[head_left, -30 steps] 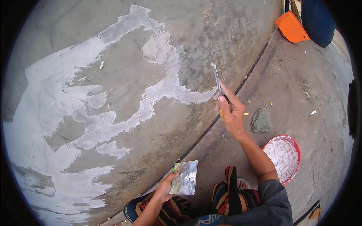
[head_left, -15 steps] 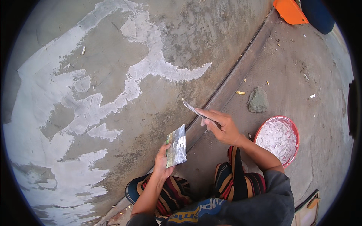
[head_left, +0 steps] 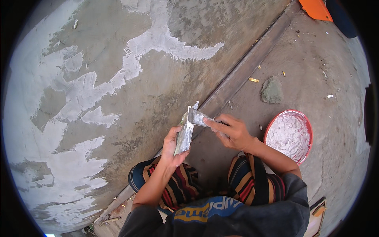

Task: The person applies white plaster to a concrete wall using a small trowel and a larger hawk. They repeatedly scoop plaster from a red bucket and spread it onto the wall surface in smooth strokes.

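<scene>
My left hand grips a thin rectangular plate smeared with whitish putty, thumb on one face. In my right hand is a putty knife, its wide metal blade laid against the far end of the plate. The exact contact between blade and plate is partly hidden. To the right of my right forearm stands a round red-rimmed basin holding white putty. Left of my hands, the grey wall carries irregular white putty patches.
A raised ledge runs diagonally along the wall's foot. On the floor lie a grey stone lump and small scraps. An orange object shows at the far right, and a wooden-edged item near the lower right.
The putty knife has swung left and down from above the ledge onto the plate. My left hand has raised and tilted the plate toward it. The view has shifted slightly.
</scene>
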Demonstrator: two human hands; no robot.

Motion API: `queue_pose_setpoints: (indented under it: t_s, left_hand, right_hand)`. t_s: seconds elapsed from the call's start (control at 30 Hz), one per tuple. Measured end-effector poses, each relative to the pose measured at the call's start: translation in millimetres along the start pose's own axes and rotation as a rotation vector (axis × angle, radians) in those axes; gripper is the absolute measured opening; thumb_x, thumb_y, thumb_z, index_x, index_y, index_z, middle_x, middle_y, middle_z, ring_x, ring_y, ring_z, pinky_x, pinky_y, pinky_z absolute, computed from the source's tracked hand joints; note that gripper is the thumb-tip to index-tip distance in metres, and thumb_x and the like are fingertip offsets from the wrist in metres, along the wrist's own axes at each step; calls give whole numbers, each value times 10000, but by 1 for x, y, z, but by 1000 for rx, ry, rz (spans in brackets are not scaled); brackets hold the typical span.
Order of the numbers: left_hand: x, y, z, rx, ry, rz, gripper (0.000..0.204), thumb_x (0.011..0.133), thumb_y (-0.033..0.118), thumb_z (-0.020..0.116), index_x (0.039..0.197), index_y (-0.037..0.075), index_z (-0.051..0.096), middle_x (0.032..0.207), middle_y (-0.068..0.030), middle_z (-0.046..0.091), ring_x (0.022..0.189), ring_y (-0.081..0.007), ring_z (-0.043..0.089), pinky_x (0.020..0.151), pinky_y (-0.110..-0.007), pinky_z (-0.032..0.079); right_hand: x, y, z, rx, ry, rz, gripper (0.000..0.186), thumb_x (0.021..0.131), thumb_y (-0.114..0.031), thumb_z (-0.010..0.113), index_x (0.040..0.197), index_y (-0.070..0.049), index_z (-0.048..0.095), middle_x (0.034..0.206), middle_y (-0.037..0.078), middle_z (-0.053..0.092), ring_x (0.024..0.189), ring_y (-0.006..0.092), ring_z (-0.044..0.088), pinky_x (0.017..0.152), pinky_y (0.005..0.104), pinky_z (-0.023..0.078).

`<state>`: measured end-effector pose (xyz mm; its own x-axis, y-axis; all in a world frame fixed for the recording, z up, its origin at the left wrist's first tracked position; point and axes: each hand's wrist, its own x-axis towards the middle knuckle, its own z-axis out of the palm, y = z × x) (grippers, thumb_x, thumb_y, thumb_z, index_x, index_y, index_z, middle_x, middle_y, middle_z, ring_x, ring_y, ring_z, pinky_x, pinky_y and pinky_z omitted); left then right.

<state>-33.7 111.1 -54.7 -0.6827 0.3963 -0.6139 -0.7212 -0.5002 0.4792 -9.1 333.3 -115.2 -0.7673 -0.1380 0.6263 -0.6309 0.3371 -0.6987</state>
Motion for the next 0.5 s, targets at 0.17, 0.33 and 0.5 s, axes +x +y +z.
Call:
queue_pose_setpoints:
  t_s: [0.17, 0.33, 0.5]
  left_hand:
    - [-6, 2, 35, 163, 287, 142, 265, 925, 289, 540, 982, 31, 556, 589, -5, 520, 362, -98, 437, 304, -219, 401]
    - [-5, -2, 56, 213, 400, 210, 375, 891, 324, 563, 1154, 58, 566, 703, -31, 638, 455, -131, 584, 419, -238, 519]
    - [-7, -3, 21, 294, 154, 80, 456, 919, 256, 500, 1325, 51, 457, 1048, -89, 635, 834, -166, 647, 743, -300, 536]
  right_hand:
    - [-25, 13, -4, -56, -103, -16, 626, 742, 6, 688, 1335, -150, 565, 811, 70, 538, 679, 223, 549, 561, 316, 464]
    - [-30, 18, -22, 318, 75, 300, 240, 919, -115, 592, 1152, -61, 600, 740, 68, 596, 560, 160, 535, 521, 267, 430]
    - [-1, 1, -55, 982, -227, 659, 302, 1037, -288, 427, 888, -54, 545, 686, 13, 589, 521, 55, 486, 491, 210, 372]
